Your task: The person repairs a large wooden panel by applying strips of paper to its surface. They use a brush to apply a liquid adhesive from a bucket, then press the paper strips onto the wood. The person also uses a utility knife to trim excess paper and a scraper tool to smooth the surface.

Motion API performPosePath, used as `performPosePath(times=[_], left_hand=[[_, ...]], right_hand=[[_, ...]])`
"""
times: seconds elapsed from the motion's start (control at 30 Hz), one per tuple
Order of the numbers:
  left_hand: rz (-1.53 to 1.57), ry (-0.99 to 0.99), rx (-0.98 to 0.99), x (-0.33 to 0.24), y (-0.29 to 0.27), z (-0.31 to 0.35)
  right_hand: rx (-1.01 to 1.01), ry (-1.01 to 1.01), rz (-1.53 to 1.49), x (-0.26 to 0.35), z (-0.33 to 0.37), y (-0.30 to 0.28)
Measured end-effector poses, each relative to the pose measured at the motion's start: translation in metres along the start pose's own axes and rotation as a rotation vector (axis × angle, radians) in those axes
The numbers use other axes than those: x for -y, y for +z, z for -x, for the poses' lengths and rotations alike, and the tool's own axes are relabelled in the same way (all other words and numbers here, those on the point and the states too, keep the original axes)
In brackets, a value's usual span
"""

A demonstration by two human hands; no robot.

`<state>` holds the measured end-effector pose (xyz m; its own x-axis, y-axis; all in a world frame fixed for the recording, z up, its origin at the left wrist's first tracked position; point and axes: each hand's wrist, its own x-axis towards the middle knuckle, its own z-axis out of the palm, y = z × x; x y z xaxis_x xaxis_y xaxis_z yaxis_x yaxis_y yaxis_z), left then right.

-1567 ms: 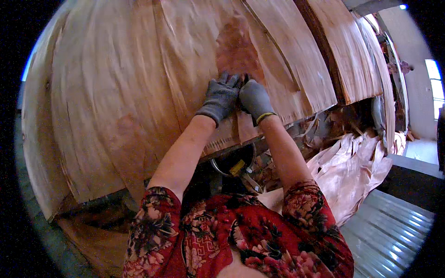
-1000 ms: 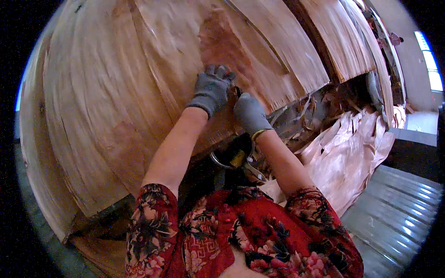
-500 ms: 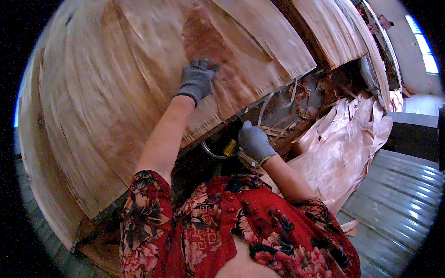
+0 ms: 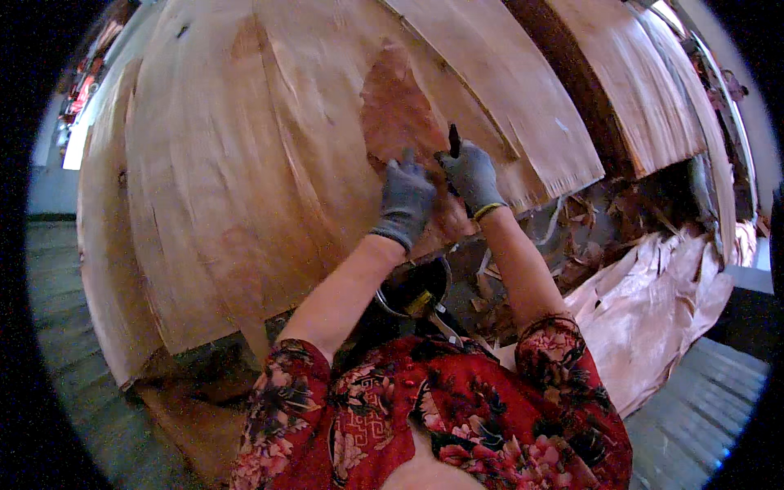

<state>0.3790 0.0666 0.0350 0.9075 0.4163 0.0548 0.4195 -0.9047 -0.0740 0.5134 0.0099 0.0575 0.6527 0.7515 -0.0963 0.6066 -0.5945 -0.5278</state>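
A broad, pale wood veneer sheet (image 4: pixel 220 163) lies on top of a stack in front of me, with a reddish-brown patch (image 4: pixel 398 110) on it. My left hand (image 4: pixel 406 196), in a grey knit glove, rests on the lower part of this patch, fingers reaching forward. Close on its right, my right hand (image 4: pixel 472 173), gloved in grey with a yellow cuff edge, is closed around a slim dark tool (image 4: pixel 455 140). One end sticks up past the fingers; whether it has a blade cannot be made out.
Below the sheet's front edge hangs a dark round container (image 4: pixel 416 286) with a metal rim and something yellow in it. Torn veneer scraps (image 4: pixel 584 245) lie to the right, beside crumpled pinkish veneer (image 4: pixel 653 286). Another veneer stack (image 4: pixel 629 90) stands at the far right.
My right hand has come up from below the sheet's edge onto the reddish patch, now with the dark tool in it. My left hand has slid nearer to the edge. The view has shifted.
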Motion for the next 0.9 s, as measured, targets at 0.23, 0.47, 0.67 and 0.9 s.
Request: performPosePath(times=[0.23, 0.47, 0.67, 0.9], left_hand=[[0.448, -0.476, -0.059, -0.04, 0.024, 0.003], [-0.084, -0.17, -0.318, -0.044, 0.008, 0.012], [-0.082, -0.107, -0.291, -0.03, 0.025, 0.02], [-0.017, -0.006, -0.174, -0.019, 0.011, 0.031]], right_hand=[[-0.155, 0.025, -0.281, 0.004, -0.024, 0.023], [-0.708, 0.058, -1.115, -0.094, 0.007, -0.06], [-0.79, 0.736, -0.759, -0.283, 0.187, -0.132], [-0.228, 0.385, -0.494, -0.239, 0.215, -0.081]])
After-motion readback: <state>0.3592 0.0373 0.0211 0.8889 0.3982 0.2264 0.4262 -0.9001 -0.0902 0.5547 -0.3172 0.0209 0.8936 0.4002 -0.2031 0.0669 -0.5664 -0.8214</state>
